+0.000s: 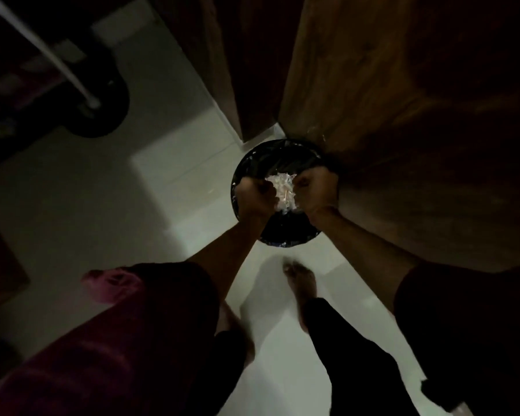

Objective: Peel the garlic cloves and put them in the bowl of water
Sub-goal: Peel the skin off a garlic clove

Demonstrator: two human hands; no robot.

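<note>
Low at the left, a pink object point(111, 283), too dim to identify, lies on the pale tiled floor point(177, 190). Toward the middle, the left hand point(254, 195) curls round 1 side of a white clump of garlic skins point(282, 190). The right hand point(312, 190) clasps the other side. The 2 hands hold the clump above a round black-lined bin point(285, 235). A bare foot point(300, 280) stands just below the bin. A wooden door point(403, 115) fills the right.
</note>
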